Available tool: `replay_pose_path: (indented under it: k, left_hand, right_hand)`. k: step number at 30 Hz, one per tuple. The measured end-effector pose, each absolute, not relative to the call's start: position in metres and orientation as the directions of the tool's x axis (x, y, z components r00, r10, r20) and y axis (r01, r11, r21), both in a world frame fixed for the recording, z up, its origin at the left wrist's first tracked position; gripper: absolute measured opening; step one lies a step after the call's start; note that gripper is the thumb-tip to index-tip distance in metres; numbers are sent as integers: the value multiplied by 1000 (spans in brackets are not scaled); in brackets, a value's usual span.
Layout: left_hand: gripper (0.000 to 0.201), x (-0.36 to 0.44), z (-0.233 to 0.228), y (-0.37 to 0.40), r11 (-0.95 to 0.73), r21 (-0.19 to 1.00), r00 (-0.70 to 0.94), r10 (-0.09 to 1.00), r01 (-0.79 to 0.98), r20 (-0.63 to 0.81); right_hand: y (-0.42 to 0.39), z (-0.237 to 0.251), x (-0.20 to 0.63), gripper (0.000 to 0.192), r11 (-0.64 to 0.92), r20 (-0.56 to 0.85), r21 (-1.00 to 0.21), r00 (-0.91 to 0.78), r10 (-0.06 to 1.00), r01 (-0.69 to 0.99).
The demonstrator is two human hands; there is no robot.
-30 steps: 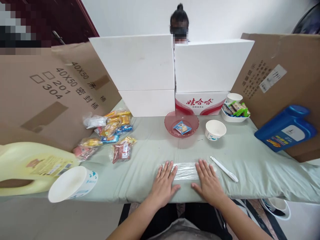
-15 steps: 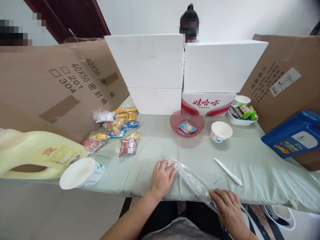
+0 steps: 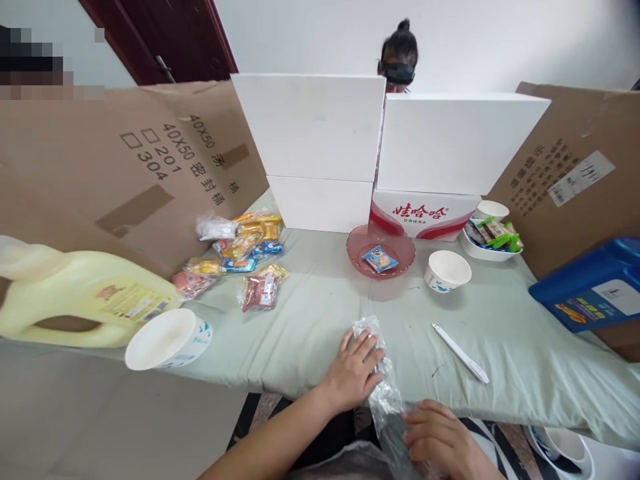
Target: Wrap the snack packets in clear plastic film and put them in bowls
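Observation:
A long, crumpled strip of clear plastic [image 3: 387,393] runs from the table top down over its front edge toward my lap. Across its upper part my left hand [image 3: 353,367] lies flat, fingers spread and pressing it to the cloth. My right hand [image 3: 440,433] is at the lower stretch beyond the table edge, fingers bent around the plastic and thumb hidden. To the right rests a white slim cutter-like tool [image 3: 460,353]. Farther back, a pink glass bowl [image 3: 357,257] holds a small blue snack packet [image 3: 380,259].
White paper bowls stand at right [image 3: 447,272] and front left [image 3: 167,340]. Several snack packets [image 3: 260,292] lie left of centre. A yellow jug [image 3: 125,300], a blue bottle [image 3: 595,287] and cardboard sheets flank the table. White boxes [image 3: 320,127] stand behind; a person sits beyond them.
The plastic has swung from a slant to nearly straight toward me. My left hand has moved right and flattened on it; my right hand has come lower and nearer my body.

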State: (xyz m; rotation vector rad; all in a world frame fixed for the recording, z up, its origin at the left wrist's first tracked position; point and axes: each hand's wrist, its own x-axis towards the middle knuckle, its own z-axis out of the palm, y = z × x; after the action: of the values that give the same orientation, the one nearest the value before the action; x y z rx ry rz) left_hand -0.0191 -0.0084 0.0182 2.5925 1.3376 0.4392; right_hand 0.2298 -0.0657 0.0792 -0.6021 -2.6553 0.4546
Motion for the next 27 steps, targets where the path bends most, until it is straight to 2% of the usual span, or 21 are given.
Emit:
replay_pose_path:
  k: [3, 4, 6, 8, 11, 17, 20, 23, 25, 27]
  left_hand:
    - [45, -21, 18, -13, -615, 308, 598, 785, 726, 159]
    - [45, -22, 19, -14, -618, 308, 604, 783, 723, 152]
    - [48, -23, 20, -13, -624, 307, 616, 776, 719, 135]
    - [52, -23, 22, -12, -627, 313, 625, 771, 713, 121]
    - [54, -24, 22, -11, -608, 333, 604, 786, 720, 129]
    - [41, -26, 12, -12, -585, 447, 502, 811, 677, 300]
    - [29, -28, 8, -12, -537, 593, 314, 840, 600, 442]
    - [24, -31, 8, -12, -459, 704, 125, 872, 543, 473]
    - [25, -30, 10, -12, -464, 687, 149, 871, 560, 467]
    - [25, -28, 11, -12, -463, 616, 196, 870, 637, 452]
  right_hand:
    - [-47, 88, 213, 24, 618, 173, -693, -747, 642, 371]
    - [-37, 87, 206, 24, 518, 117, -752, -691, 713, 407]
    - [-11, 77, 189, 25, 372, 35, -785, -564, 825, 495]
    - [16, 60, 170, 25, 305, 4, -716, -434, 901, 627]
    - [47, 33, 145, 23, 258, -3, -574, -318, 948, 777]
    - [47, 8, 132, 27, 261, 57, -448, -264, 963, 855]
    - [40, 5, 133, 28, 291, 96, -402, -275, 956, 868]
    - [39, 3, 132, 27, 312, 134, -367, -282, 950, 876]
    - [39, 1, 130, 28, 316, 152, -348, -279, 948, 883]
    - [39, -1, 128, 28, 318, 164, -332, -278, 946, 888]
